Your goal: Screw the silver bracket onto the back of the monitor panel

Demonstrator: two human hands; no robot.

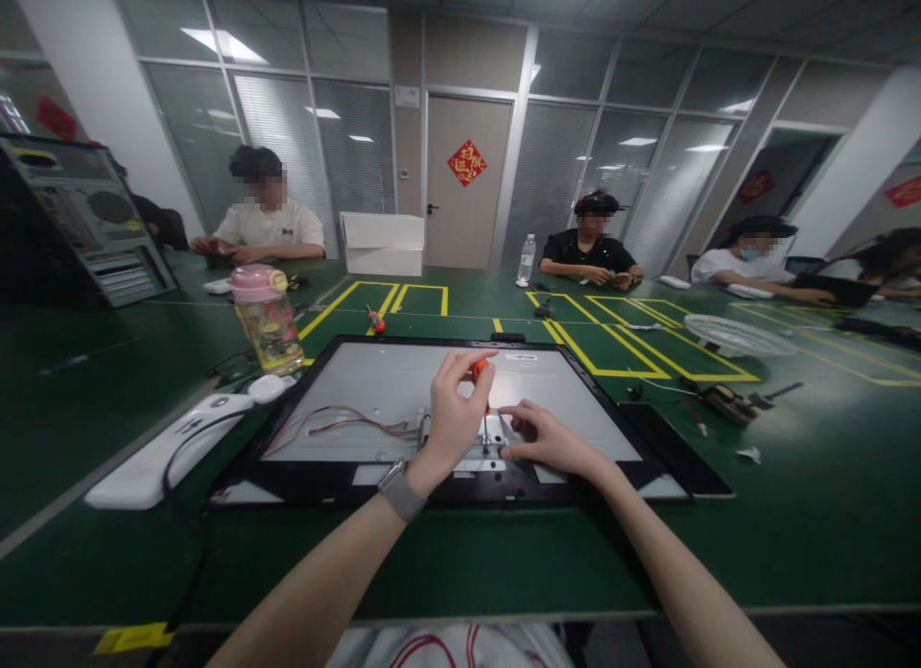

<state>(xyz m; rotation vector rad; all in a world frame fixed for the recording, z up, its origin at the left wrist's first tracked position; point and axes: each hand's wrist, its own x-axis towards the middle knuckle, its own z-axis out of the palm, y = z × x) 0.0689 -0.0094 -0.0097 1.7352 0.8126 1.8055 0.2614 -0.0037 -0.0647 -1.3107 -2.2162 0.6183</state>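
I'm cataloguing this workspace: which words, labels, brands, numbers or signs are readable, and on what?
"14", apparently, on the white power strip.
"招财进宝", seemingly, on the red sign on the door.
Too small or blurred: white label on the panel, bottle label, wall plate.

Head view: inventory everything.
Table: 1, green, yellow-taped, foreground
Panel: 1, grey, on table
Wires: several, mixed, on panel
Bracket: 1, silver, on panel
Screwdriver: 1, orange, over bracket
Cup: 1, pink-lidded, left
Device: 1, white, beside cup
PC: 1, black, far left
Box: 1, white, table back
Bottle: 1, clear, right of box
Basket: 1, white, right
Board: 1, black, right of panel
Small items: several, unidentified, table
Door: 1, beige, behind
Signs: 4+, red, background
People: 4+, white/dark tops, opposite
Watch: 1, grey, left wrist
Left hand: 1, bare, on screwdriver
Right hand: 1, bare, at bracket
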